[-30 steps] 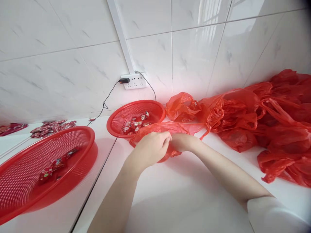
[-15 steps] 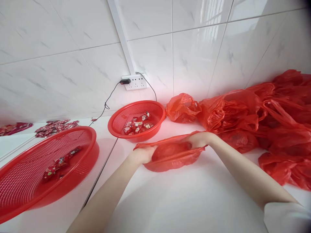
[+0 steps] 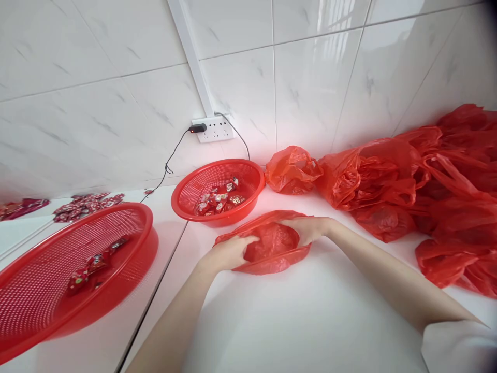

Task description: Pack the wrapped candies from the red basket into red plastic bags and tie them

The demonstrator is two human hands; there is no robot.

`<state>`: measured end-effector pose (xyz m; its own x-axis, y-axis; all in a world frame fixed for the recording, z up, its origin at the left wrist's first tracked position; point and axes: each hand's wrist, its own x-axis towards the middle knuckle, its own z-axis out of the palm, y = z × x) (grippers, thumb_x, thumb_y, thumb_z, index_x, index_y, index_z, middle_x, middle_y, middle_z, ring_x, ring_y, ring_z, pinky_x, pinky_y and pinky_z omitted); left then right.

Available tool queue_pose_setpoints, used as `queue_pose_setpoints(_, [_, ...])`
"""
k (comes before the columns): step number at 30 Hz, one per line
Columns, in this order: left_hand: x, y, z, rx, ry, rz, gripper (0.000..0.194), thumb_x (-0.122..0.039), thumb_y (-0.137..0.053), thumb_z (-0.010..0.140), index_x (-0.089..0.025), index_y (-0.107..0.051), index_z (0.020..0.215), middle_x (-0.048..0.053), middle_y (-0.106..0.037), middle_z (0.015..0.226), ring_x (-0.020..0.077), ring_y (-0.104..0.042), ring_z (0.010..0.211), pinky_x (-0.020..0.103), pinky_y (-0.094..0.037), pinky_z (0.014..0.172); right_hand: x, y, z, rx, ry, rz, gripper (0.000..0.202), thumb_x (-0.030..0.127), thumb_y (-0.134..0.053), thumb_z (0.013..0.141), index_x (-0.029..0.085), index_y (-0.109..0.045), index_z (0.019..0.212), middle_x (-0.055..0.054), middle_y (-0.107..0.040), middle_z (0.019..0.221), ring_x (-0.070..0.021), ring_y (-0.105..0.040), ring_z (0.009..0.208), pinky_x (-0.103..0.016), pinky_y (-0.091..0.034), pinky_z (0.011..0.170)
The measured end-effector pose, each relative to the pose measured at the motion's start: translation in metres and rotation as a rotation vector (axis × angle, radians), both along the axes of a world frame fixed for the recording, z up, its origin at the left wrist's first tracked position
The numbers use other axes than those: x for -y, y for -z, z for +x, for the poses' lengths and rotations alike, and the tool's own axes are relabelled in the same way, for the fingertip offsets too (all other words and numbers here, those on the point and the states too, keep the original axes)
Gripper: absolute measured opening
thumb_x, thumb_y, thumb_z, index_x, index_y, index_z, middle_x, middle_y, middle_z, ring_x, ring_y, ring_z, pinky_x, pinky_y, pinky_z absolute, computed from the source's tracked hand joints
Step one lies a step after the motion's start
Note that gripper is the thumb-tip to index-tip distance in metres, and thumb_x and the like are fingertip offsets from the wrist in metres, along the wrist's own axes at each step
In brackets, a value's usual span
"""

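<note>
Red bag [image 3: 272,242] — between both hands [image 3: 233,251] [image 3: 308,228]

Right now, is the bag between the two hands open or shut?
Open. The mouth of the bag gapes between the left hand and right hand, and its inside shows.

The scene is bright, with quite soft light. At one o'clock, the glossy tiled wall [image 3: 303,93] gives back a pale, striped glare. Toward six o'clock, the white table [image 3: 279,321] carries only faint grey shadow. The wide lens stretches the large basket [image 3: 149,223] at eight o'clock; the sleeve [image 3: 454,344] at four o'clock looks blurred. The corner at two o'clock is darkened.
</note>
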<state>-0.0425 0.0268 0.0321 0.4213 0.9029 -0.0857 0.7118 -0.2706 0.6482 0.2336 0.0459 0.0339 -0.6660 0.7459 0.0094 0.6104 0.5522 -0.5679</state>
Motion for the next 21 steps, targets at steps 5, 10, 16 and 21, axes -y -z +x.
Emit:
queue_pose_setpoints(5, [-0.008,-0.001,-0.010,-0.033,0.074,-0.013,0.057,-0.027,-0.075,0.059,-0.033,-0.070,0.115,-0.002,-0.061,0.064,0.0149,-0.051,0.051,0.023,-0.032,0.047,-0.001,0.006,0.005,-0.043,-0.070,-0.212,0.089,0.014,-0.073,0.061,0.030,-0.043,0.143,-0.006,-0.054,0.138,-0.0265,-0.055,0.122,-0.026,-0.051,0.086])
queue_pose_setpoints(10, [-0.025,0.013,-0.019,0.060,0.108,-0.220,0.054,-0.049,-0.072,0.069,-0.023,-0.069,0.116,-0.005,-0.050,0.057,0.0117,-0.042,0.053,0.022,-0.032,0.052,-0.003,0.011,0.003,0.027,-0.022,-0.254,0.093,0.012,-0.073,0.058,0.027,-0.042,0.144,-0.011,-0.054,0.139,-0.0288,-0.056,0.121,-0.032,-0.050,0.091])
queue_pose_setpoints(16, [-0.037,0.032,-0.018,0.399,-0.157,-0.225,0.060,-0.065,-0.044,0.083,-0.013,-0.075,0.089,0.004,-0.062,0.059,0.0090,-0.041,0.042,0.022,-0.031,0.044,-0.003,0.002,0.002,0.005,-0.033,-0.219,0.072,0.021,-0.073,0.064,0.028,-0.057,0.133,-0.006,-0.062,0.131,-0.0280,-0.061,0.114,-0.032,-0.052,0.088])
queue_pose_setpoints(21, [-0.027,0.016,-0.007,0.783,-0.577,-0.501,0.086,-0.082,-0.024,0.078,-0.010,-0.067,0.093,0.010,-0.065,0.060,0.0111,-0.051,0.039,0.020,-0.035,0.036,0.005,-0.031,0.000,0.066,0.100,-0.050,0.045,0.033,-0.061,0.081,0.025,-0.062,0.125,-0.008,-0.063,0.129,-0.0285,-0.062,0.112,-0.040,-0.050,0.092])
